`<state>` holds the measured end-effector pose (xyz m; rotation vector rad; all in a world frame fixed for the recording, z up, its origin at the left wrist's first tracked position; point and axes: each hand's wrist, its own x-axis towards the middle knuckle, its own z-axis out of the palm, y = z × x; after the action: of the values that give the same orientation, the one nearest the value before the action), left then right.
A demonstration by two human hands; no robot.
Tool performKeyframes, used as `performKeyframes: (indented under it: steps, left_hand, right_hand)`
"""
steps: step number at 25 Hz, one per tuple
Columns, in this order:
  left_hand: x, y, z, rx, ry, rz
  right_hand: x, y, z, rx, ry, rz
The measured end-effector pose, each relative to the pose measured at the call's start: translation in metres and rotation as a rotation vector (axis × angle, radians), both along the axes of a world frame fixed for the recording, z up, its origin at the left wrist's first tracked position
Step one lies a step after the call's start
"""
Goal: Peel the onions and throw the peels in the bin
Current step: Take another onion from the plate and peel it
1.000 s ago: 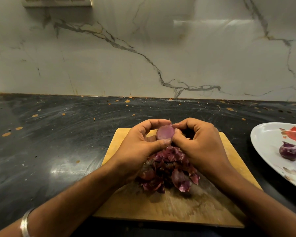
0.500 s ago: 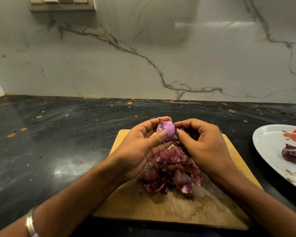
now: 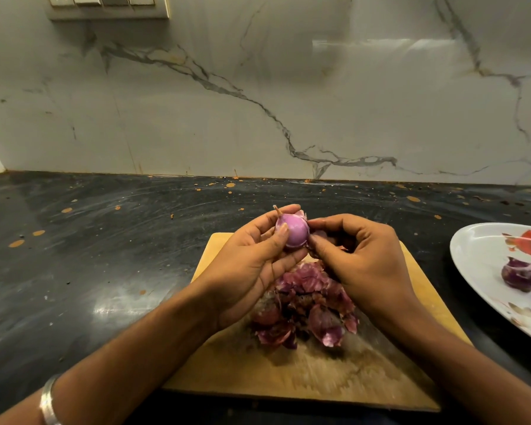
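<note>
Head view over a kitchen counter: a person's left hand grips a small onion above the far edge of a wooden cutting board, thumb curled over its near side and fingers wrapped behind it. The onion's pale purple flesh is bare on the side facing the camera, with a dry stem tip pointing up and left and a fragment of skin clinging at its upper right. The right hand meets it from the right, thumb and forefinger pinching at the loose skin along the onion's right edge, the other fingers curled in.

Below the hands, a heap of purple onion peels lies on the middle of the board. The board sits on a dark stone countertop flecked with orange-brown spots. At right, a white plate with a red painted motif holds another onion, darker purple; the plate is cut off by the frame edge. A silver bangle circles the left wrist. Behind the counter rises a white marble backsplash with grey veins, and a switch plate with a socket sits at upper left. No brand, label or lettering is readable anywhere.
</note>
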<state>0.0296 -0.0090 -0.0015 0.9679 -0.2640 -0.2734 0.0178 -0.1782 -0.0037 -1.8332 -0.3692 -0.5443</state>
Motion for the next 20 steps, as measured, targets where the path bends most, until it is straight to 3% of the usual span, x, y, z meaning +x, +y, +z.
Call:
performKeyframes:
  steps: [3, 8, 16, 20]
  left_hand:
    - [-0.002, -0.002, -0.001, 0.080, -0.027, 0.054]
    - [0.001, 0.001, 0.002, 0.042, 0.032, 0.053]
    - [0.006, 0.007, 0.001, 0.104, 0.050, 0.141]
    - [0.007, 0.007, 0.000, 0.117, 0.036, 0.136]
  right_hand:
    - [-0.001, 0.001, -0.001, 0.014, 0.006, -0.001]
    - [0.002, -0.004, 0.000, 0.102, 0.052, 0.024]
    - [-0.006, 0.001, 0.003, -0.163, -0.048, -0.037]
    - [-0.009, 0.002, 0.004, -0.177, -0.122, -0.024]
